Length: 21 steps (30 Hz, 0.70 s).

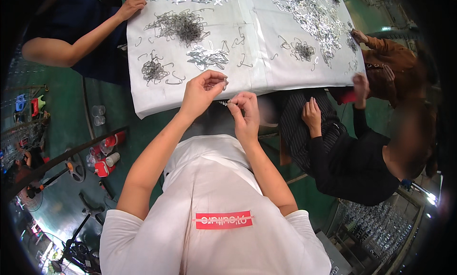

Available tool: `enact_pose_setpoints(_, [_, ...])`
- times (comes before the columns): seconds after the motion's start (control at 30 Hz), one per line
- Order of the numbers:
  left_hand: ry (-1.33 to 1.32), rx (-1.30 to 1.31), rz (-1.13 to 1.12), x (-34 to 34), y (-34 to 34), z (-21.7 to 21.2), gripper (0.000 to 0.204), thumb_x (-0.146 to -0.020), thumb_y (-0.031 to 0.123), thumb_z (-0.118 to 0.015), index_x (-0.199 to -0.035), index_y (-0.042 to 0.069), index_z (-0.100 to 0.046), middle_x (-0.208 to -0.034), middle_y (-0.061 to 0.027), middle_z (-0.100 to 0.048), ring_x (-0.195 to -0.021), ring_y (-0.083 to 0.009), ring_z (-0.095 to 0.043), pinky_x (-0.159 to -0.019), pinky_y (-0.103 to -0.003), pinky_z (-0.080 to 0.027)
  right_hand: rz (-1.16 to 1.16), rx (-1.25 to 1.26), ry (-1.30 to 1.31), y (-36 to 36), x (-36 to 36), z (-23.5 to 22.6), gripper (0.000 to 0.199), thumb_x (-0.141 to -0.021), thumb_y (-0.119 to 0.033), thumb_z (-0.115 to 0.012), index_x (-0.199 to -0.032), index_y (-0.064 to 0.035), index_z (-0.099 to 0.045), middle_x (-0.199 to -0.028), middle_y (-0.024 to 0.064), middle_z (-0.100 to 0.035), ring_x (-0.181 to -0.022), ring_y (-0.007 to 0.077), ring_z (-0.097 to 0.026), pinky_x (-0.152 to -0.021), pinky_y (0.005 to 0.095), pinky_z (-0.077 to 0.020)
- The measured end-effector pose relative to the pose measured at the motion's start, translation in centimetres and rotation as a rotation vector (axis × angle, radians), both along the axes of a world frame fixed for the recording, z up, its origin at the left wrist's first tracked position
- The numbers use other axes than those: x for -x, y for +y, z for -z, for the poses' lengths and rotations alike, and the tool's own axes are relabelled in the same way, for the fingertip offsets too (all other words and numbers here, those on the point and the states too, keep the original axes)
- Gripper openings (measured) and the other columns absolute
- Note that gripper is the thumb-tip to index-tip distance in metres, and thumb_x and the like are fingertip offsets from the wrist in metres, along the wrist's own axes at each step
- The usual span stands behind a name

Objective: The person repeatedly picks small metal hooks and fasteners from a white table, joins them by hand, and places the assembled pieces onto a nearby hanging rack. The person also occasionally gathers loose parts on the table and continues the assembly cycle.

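My left hand [203, 90] is raised at the table's near edge, thumb and fingertips pinched on a small silvery metal piece [225, 83]. Just right of it and a little nearer to me, my right hand [245, 114] pinches another small metal piece [223, 103], which sticks out to the left and looks ridged. The exact kind of either piece is too small to tell. Beyond my hands, a heap of pale flat metal pieces [208, 57] lies on the white-covered table [243, 77]. Dark bent wire hooks [154, 71] form a tangled pile to its left.
Further back are a larger wire hook pile [186, 30] and a long spread of silvery pieces [314, 18]. A co-worker's hand [131, 7] rests at the table's left edge. Another person in black [347, 161] sits close on my right. Red containers [104, 168] stand on the floor at left.
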State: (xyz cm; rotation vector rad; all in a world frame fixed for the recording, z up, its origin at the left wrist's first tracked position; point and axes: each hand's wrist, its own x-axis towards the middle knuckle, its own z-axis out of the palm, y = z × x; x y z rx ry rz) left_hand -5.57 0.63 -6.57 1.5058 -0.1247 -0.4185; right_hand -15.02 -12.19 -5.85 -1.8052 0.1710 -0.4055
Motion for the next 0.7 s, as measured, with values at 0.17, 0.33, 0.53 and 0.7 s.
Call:
enact_pose_setpoints(0.17, [-0.059, 0.001, 0.029, 2.1, 0.7, -3.5, 0.018, -0.085, 0.005, -0.066, -0.103, 0.0, -0.066, -0.093, -0.0052, -0.069, -0.085, -0.0095, -0.063, -0.075, -0.023, -0.049, 0.006, 0.011, 0.015, 0.1, -0.3, -0.2, 0.006, -0.082, -0.004, -0.067, -0.087, -0.0035, -0.064, -0.095, 0.0061, -0.053, -0.077, 0.0143, -0.052, -0.064, 0.0256, -0.0428])
enact_pose_setpoints(0.33, [-0.188, -0.122, 0.028, 3.3, 1.1, -4.7, 0.016, -0.084, 0.003, -0.066, -0.099, 0.002, -0.068, -0.09, -0.0029, -0.068, -0.075, -0.0073, -0.058, -0.069, -0.023, -0.047, 0.009, -0.008, 0.047, 0.2, -0.2, -0.3, 0.007, -0.081, -0.004, -0.068, -0.087, -0.0038, -0.064, -0.095, 0.0059, -0.054, -0.079, 0.0151, -0.053, -0.065, 0.0261, -0.0431])
enact_pose_setpoints(0.53, [-0.332, -0.162, -0.061, 3.9, 1.3, -4.2, 0.015, -0.08, 0.003, -0.068, -0.095, 0.006, -0.069, -0.084, -0.0054, -0.069, -0.073, -0.0143, -0.063, -0.066, -0.025, -0.048, -0.01, 0.023, 0.034, -1.7, -1.1, 0.5, 0.012, -0.084, -0.007, -0.065, -0.096, -0.0042, -0.064, -0.096, 0.0066, -0.056, -0.079, 0.0154, -0.055, -0.066, 0.0276, -0.043])
enact_pose_setpoints(0.7, [-0.335, -0.177, -0.099, 4.7, 1.1, -4.3, 0.014, -0.08, 0.002, -0.069, -0.094, 0.005, -0.07, -0.085, -0.0057, -0.068, -0.072, -0.014, -0.062, -0.067, -0.025, -0.049, 0.083, 0.307, 0.162, -5.5, -11.7, 4.4, 0.014, -0.086, -0.017, -0.065, -0.09, -0.004, -0.068, -0.084, 0.0107, -0.061, -0.073, 0.0244, -0.058, -0.067, 0.037, -0.0459])
